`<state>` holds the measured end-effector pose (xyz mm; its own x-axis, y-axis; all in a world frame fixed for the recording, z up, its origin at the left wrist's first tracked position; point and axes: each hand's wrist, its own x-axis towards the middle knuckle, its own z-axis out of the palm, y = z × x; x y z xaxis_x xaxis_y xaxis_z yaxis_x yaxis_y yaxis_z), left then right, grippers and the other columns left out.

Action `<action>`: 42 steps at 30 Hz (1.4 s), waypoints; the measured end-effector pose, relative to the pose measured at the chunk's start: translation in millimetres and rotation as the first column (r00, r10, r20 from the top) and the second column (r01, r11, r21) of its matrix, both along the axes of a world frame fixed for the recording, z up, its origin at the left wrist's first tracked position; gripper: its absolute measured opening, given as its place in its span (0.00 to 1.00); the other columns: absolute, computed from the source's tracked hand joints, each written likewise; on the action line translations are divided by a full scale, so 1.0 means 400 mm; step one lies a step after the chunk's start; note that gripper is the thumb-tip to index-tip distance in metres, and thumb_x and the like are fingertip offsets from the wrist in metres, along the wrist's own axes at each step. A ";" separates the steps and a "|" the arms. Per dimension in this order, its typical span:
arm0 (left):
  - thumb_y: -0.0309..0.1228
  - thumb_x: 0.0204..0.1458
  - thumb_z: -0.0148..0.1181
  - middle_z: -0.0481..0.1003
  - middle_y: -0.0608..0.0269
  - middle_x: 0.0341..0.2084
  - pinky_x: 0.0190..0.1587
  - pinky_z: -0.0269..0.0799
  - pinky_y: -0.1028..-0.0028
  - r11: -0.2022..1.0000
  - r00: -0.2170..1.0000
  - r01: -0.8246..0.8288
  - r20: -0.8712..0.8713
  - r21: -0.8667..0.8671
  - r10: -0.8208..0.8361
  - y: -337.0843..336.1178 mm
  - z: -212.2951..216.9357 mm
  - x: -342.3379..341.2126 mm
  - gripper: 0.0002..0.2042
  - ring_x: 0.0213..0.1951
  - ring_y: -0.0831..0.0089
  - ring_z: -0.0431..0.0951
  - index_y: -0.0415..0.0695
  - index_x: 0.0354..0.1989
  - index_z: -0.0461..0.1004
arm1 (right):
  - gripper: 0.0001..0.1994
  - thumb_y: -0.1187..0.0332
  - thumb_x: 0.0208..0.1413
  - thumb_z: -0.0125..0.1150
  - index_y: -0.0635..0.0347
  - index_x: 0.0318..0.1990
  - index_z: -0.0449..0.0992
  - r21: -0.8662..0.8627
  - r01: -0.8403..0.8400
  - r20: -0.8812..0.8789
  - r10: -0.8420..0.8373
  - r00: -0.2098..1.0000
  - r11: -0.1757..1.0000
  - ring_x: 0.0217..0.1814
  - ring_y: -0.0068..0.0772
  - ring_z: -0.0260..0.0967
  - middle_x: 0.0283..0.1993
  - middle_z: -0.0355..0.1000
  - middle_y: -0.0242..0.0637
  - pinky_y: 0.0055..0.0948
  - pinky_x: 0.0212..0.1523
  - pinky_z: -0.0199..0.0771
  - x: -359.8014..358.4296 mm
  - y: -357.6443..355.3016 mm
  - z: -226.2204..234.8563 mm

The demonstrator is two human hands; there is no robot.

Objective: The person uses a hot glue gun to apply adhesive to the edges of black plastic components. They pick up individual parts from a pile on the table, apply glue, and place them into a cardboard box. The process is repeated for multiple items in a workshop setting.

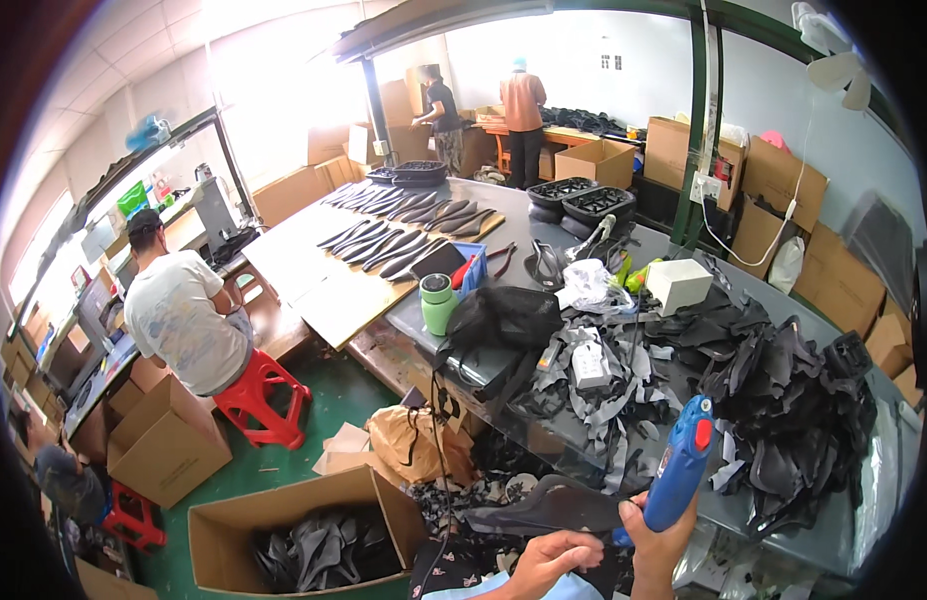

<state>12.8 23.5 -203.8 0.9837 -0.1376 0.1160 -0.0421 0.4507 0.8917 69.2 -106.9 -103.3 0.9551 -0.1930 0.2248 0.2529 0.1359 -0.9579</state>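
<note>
Seen from above, the person's right hand (665, 535) is wrapped around a blue handheld tool (678, 465) with a red button, its rounded end pointing up; fingers and thumb are closed about the grip. Just beside it, the left hand (555, 562) has its fingers bent inward, the thumb side toward the right hand; whether they pinch anything cannot be told. A long, dark grey flat piece (548, 503), wide at one end, lies just beyond the left hand, above the person's lap, its right end next to the right thumb. Ahead is a grey worktable (658, 243). On its right side is a large heap of dark scraps (793, 400); nearer the middle are a white box (678, 285), a black mesh bag (503, 320), a green bottle (437, 305) and a blue bin (471, 270). Farther left, slim black pieces (383, 245) lie in rows on a pale board (313, 290). On the floor at lower left, an open carton (293, 497) holds more dark pieces, with a brown bag (418, 440) near it. Beyond, a co-worker (188, 310) sits on a red stool (263, 400), and two people stand toward the back wall.
</note>
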 end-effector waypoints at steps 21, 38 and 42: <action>0.49 0.59 0.42 0.66 0.53 0.50 0.53 0.67 0.65 0.764 0.863 -0.402 0.069 -0.504 0.500 0.077 0.200 0.101 0.22 0.55 0.59 0.66 0.46 0.52 0.61 | 0.30 0.56 0.33 0.76 0.64 0.37 0.65 -0.709 -0.249 -0.046 0.309 0.950 0.660 0.25 0.38 0.74 0.24 0.72 0.42 0.31 0.28 0.73 -0.050 -0.007 -0.028; 0.53 0.55 0.47 0.63 0.48 0.53 0.56 0.63 0.64 0.751 0.699 -0.558 0.288 -0.353 0.655 0.086 0.165 0.093 0.26 0.55 0.58 0.65 0.46 0.53 0.58 | 0.32 0.53 0.33 0.74 0.62 0.41 0.66 -0.744 -0.265 -0.001 0.395 0.919 0.613 0.25 0.49 0.71 0.24 0.70 0.48 0.38 0.26 0.71 -0.101 0.031 -0.027; 0.48 0.55 0.49 0.68 0.42 0.49 0.53 0.66 0.59 0.806 0.752 -0.541 0.292 -0.240 0.591 0.119 0.155 0.080 0.26 0.53 0.52 0.68 0.40 0.53 0.60 | 0.25 0.56 0.36 0.73 0.60 0.37 0.68 -0.768 -0.236 0.023 0.394 0.919 0.595 0.25 0.41 0.72 0.25 0.71 0.41 0.33 0.24 0.70 -0.093 0.024 -0.017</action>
<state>44.7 71.3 -141.6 0.7704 0.4731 0.4273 -0.6116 0.3589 0.7051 31.9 -97.5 -110.2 0.8518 0.4193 0.3141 0.5035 -0.4900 -0.7116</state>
